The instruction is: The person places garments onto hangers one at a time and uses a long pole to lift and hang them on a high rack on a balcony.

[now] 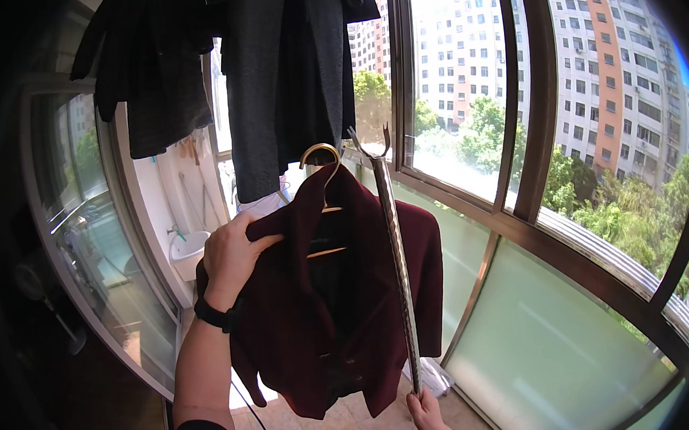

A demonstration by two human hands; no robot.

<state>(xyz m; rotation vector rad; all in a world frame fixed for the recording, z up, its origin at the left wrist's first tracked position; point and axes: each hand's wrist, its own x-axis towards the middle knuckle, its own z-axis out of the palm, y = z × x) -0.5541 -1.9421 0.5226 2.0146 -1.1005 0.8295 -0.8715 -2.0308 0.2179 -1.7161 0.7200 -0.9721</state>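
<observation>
A dark maroon jacket point(280, 327) hangs on a gold-coloured hanger point(322, 150), its hook free above the collar. My left hand point(236, 256) grips the jacket at its left shoulder, fingers folded over the cloth by the collar. Low on the right, my right hand point(429, 414) is wrapped round the shaft of a metal clothes pole point(398, 267). The pole stands nearly upright in front of the jacket's right side. Its forked tip point(373, 145) points up, just right of the hanger hook and apart from it.
Dark garments point(283, 78) hang overhead, close above the hanger. A glass sliding door point(104, 227) stands on the left, with a white sink point(189, 250) beyond it. Framed windows and frosted panels point(553, 321) line the right. A thin cable point(254, 414) runs over the tiled floor.
</observation>
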